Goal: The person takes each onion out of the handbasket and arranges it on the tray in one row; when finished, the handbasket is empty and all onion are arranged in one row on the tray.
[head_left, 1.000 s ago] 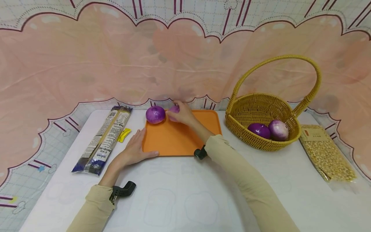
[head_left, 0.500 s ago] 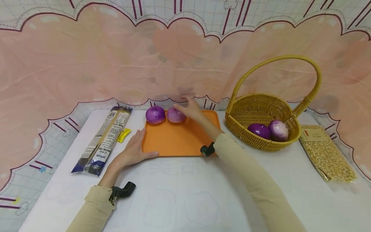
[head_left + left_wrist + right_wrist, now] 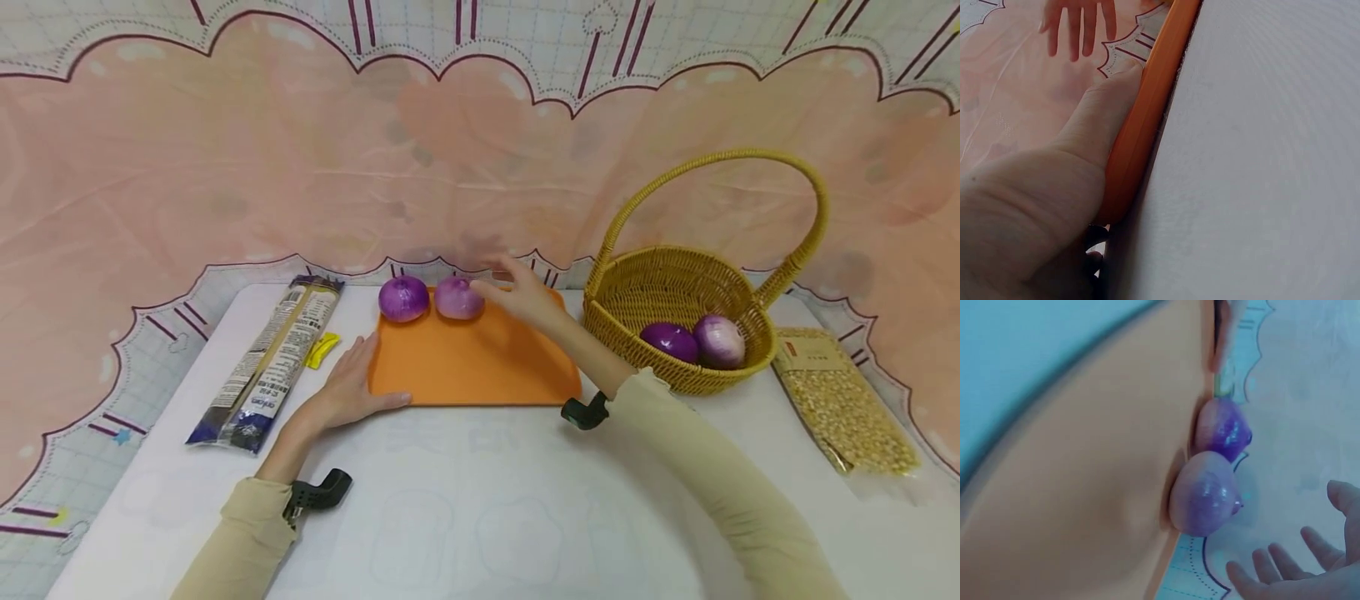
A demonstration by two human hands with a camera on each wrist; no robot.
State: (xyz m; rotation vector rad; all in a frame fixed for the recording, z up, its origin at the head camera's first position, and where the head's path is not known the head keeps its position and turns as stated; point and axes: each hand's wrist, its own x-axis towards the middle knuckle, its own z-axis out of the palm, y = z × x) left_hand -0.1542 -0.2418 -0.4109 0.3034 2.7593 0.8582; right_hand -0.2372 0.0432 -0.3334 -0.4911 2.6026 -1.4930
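Two purple onions stand side by side at the back left of an orange tray (image 3: 472, 367): a darker onion (image 3: 403, 298) in the corner and a paler onion (image 3: 458, 297) beside it. My right hand (image 3: 525, 296) hovers over the tray just right of the paler onion, fingers spread and holding nothing. In the right wrist view the spread fingers are apart from both onions. My left hand (image 3: 347, 387) rests against the tray's front left corner, its fingers along the left side. Its thumb (image 3: 1100, 119) lies straight against the orange rim in the left wrist view.
Right of the tray stands a wicker basket (image 3: 622, 333) with a tall handle, holding a dark purple onion (image 3: 670, 341) and a whitish-purple onion (image 3: 720, 341). A bag of corn kernels (image 3: 843, 400) lies beyond it. A long printed packet (image 3: 266, 362) and a small yellow sachet (image 3: 322, 350) lie left.
My right hand has let go of the paler onion, leaving it on the tray beside the darker one, and has drawn back to the right. The left hand has stayed at the tray's corner.
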